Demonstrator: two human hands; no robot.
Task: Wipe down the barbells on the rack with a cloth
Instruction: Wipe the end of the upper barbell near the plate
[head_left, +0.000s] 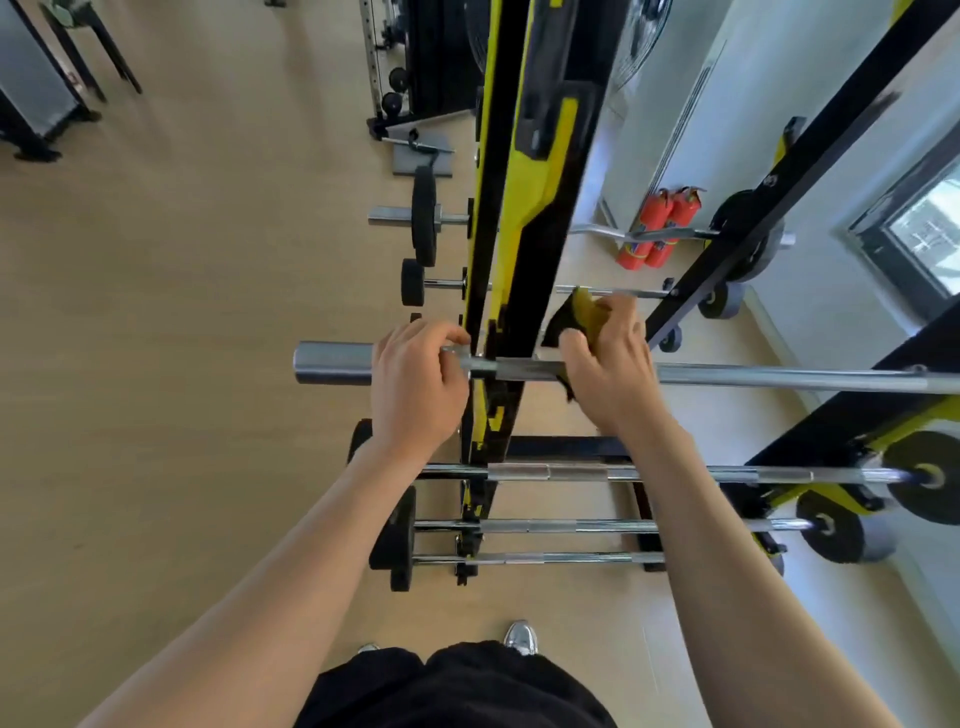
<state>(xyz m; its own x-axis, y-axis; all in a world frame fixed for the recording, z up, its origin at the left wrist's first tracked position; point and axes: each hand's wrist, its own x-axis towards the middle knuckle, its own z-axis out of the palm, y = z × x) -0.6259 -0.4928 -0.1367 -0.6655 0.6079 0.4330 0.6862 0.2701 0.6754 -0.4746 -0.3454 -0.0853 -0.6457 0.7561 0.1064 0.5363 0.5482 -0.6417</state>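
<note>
Right hand (610, 358) cloth (576, 314) on barbell (753, 376)

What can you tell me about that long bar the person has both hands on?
The barbell is a long, silvery metal bar lying level across the black-and-yellow rack. Its thicker left sleeve is bare, with no plates. The left hand grips it beside the sleeve; the right hand wraps a yellow-and-black cloth round its shaft.

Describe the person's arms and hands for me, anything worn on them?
The left arm and right arm are bare, with no sleeves in view. The left hand and right hand wear no gloves, and no watch, bracelet or ring shows.
</note>
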